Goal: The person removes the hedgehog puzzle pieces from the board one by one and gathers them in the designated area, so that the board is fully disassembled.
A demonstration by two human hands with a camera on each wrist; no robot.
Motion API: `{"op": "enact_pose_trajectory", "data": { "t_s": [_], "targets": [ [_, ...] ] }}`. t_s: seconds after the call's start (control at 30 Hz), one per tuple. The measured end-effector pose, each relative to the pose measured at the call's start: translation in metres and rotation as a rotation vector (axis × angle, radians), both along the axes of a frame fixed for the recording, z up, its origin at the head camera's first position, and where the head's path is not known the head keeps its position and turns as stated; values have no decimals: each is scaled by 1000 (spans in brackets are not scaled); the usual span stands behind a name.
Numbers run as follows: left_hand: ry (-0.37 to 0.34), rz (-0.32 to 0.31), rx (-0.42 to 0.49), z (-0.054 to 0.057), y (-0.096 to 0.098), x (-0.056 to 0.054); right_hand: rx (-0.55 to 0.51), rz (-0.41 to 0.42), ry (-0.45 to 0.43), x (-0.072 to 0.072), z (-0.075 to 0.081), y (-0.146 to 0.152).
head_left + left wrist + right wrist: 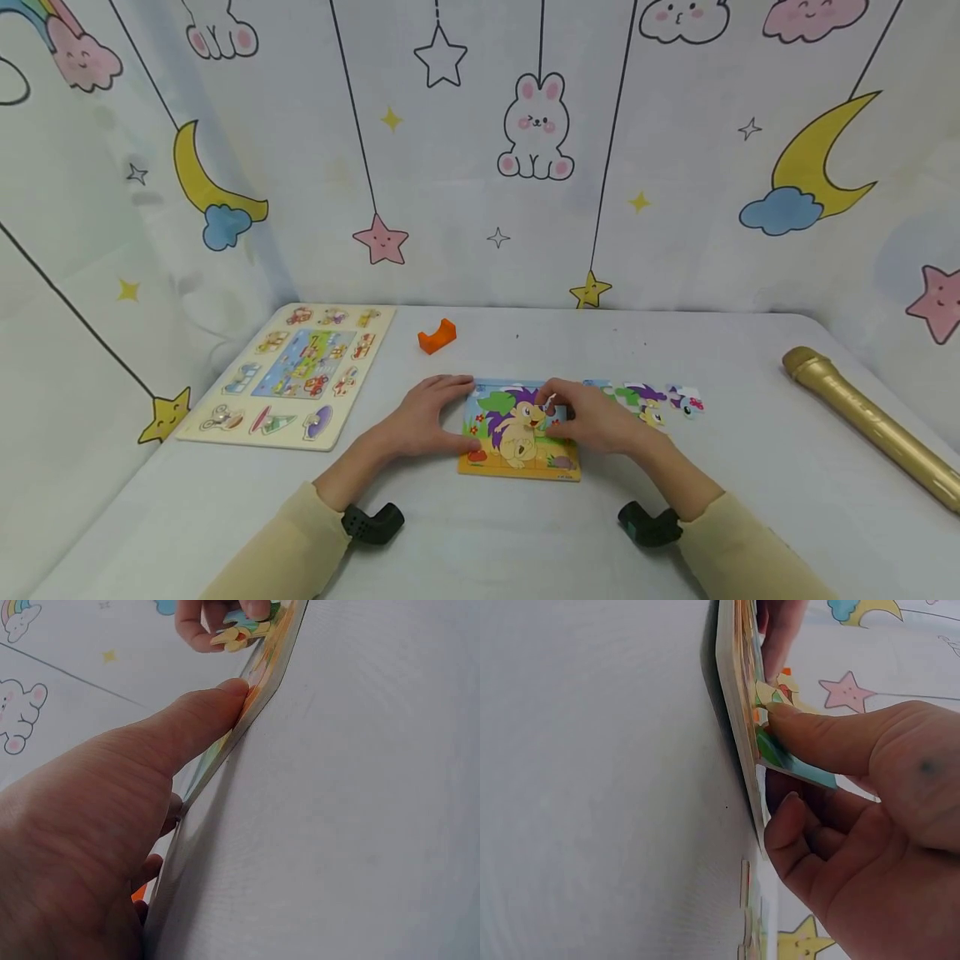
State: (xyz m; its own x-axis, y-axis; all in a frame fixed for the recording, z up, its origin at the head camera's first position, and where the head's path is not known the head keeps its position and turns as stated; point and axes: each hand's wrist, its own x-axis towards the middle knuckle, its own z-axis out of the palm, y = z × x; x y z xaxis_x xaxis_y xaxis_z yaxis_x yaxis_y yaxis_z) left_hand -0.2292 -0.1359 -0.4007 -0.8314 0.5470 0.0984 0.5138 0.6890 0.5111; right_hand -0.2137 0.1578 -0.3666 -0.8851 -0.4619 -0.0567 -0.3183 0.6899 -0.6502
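A jigsaw puzzle board (517, 468) with a purple-spined hedgehog picture lies flat in the middle of the table. My left hand (422, 421) rests along its left side, fingers spread to the top corner, thumb (214, 709) pressing the board's face. Over the board's right part, my right hand (592, 417) pinches a puzzle piece (810, 772) between thumb and fingers. That piece is blue and green with a yellow part, held tilted at the board's face. Several loose puzzle pieces (686, 402) lie just right of the board, partly behind my right hand.
A wooden vehicle puzzle board (300, 437) lies at the left. An orange curved block (437, 337) sits behind the hedgehog board. Along the right edge is a gold microphone (862, 412). A patterned curtain (465, 167) stands behind the white table (510, 550).
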Motion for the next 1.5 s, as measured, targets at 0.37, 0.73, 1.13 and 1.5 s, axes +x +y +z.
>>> {"op": "enact_pose_trajectory", "data": {
  "t_s": [0.37,0.73,1.13,1.5],
  "targets": [
    [-6,3,1,1,0,0,2,14,12,0,3,1],
    [-3,-8,12,3,1,0,48,28,15,2,9,1],
    [4,-1,11,1,0,2,-46,43,8,1,22,14],
    [-7,12,7,-1,0,1,-95,-8,51,3,37,64]
  ]
}}
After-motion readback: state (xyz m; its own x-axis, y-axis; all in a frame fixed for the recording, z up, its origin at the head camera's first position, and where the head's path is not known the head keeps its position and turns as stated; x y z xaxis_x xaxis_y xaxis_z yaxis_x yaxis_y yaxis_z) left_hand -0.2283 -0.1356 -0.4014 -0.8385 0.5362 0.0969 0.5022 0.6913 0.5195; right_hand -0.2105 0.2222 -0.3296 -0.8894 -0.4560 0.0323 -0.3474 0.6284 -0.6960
